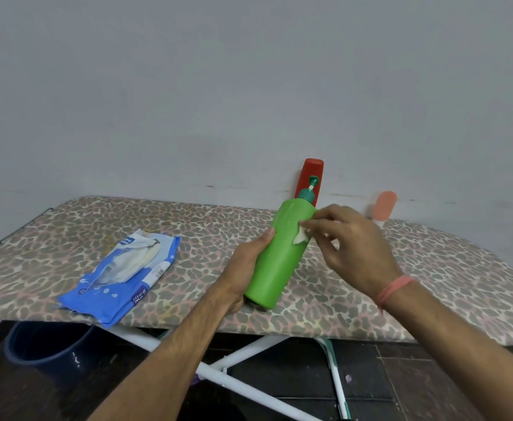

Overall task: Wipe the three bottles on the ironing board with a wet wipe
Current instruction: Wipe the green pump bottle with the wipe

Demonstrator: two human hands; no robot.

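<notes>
We count three bottles: a green bottle (pixel 275 256) tilted above the ironing board (pixel 431 284), gripped low by our left hand (pixel 244 262); our right hand (pixel 349 244) pinches a wet wipe (pixel 300 236) against it. Behind stand a red bottle (pixel 310 177) and a pink bottle (pixel 385 205). One blue wipes pack (pixel 121 275) lies open leftward.

The blue wet-wipe pack (pixel 121 278) bears small white lettering, too blurred to read.
</notes>
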